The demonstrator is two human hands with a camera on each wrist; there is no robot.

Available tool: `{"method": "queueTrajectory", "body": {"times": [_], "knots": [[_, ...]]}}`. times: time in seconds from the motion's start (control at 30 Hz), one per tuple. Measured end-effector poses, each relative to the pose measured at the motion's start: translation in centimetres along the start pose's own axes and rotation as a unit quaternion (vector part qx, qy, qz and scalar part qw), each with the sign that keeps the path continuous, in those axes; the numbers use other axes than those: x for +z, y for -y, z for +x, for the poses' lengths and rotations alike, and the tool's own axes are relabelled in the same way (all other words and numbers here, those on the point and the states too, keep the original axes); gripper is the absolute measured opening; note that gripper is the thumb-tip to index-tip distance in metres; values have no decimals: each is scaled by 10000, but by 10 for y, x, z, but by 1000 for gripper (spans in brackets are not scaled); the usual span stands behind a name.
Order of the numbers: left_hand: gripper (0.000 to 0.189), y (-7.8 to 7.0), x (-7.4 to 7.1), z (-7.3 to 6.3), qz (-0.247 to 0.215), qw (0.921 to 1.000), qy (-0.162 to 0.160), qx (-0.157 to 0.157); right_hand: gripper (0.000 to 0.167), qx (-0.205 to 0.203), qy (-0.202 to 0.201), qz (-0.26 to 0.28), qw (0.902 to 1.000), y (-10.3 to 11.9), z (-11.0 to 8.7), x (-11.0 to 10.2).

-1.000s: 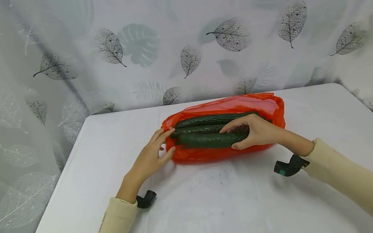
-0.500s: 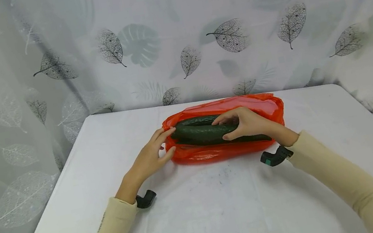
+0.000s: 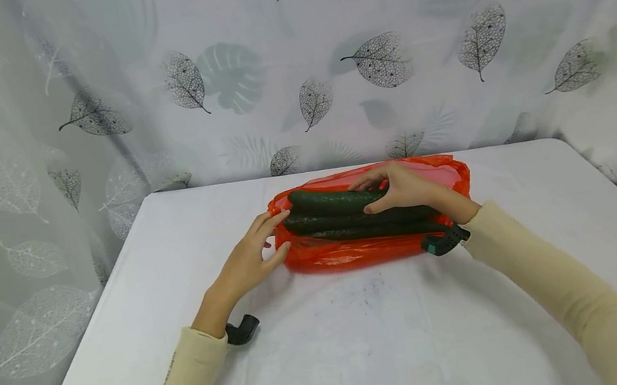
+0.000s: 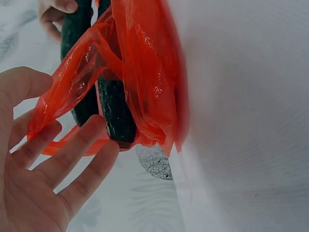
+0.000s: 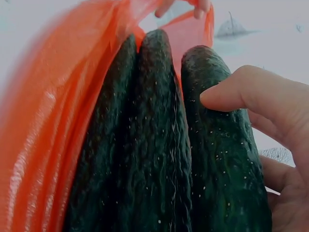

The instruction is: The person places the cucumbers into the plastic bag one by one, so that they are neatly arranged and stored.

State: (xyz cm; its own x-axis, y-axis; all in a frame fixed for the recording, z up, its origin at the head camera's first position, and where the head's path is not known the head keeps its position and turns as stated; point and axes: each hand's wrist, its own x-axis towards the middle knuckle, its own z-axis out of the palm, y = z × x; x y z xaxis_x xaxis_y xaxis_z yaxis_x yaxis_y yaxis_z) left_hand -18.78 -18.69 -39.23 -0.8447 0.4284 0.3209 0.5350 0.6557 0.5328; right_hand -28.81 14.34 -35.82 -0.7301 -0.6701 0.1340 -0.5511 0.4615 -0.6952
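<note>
Three dark green cucumbers lie along an opened red plastic bag (image 3: pixel 351 256). My right hand (image 3: pixel 407 192) grips the rearmost cucumber (image 3: pixel 323 202); in the right wrist view its thumb (image 5: pixel 227 94) presses one side and the fingers curl round the other. This cucumber sits higher than the middle cucumber (image 5: pixel 157 121) and the front cucumber (image 5: pixel 106 145) beside it. At the bag's left end is my left hand (image 3: pixel 251 254), fingers spread and relaxed. In the left wrist view, its fingertips (image 4: pixel 94 125) touch the bag's edge near a cucumber end (image 4: pixel 118 116).
A white-covered table (image 3: pixel 335 346) carries the bag near its back edge. Behind and at the sides hangs a pale curtain (image 3: pixel 284 52) printed with leaves. A black wrist device (image 3: pixel 242 330) sits under each wrist.
My right hand has carried the gripped cucumber from the front of the bag, over the other cucumbers, to the back. My left hand has stayed at the bag's left end.
</note>
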Motion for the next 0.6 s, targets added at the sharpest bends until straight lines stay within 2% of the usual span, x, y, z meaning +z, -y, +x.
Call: {"method": "queueTrajectory", "body": {"times": [0.37, 0.6], "knots": [[57, 2, 3, 0, -112, 9999, 23, 16, 46, 49, 73, 30, 10000, -10, 8, 1], [57, 2, 2, 0, -66, 10000, 8, 12, 42, -326, -75, -127, 9994, -11, 4, 3]]}}
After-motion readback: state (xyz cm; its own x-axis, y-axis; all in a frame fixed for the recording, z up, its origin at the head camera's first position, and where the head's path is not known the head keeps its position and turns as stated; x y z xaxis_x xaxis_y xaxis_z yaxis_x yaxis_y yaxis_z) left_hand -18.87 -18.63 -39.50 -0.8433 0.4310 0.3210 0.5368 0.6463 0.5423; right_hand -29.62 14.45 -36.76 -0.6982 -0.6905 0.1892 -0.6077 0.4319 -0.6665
